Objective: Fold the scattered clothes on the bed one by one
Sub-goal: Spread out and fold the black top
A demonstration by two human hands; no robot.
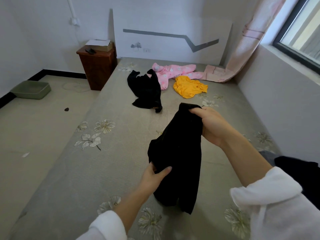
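Black garment (178, 153) hangs lengthwise, top far-right, bottom near; right hand (210, 125) grips top edge, left hand (154, 175) pinches mid-side.

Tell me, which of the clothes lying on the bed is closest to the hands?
The crumpled black garment, left of the yellow top. It reaches nearer the right hand than the yellow top or the pink suit behind them.
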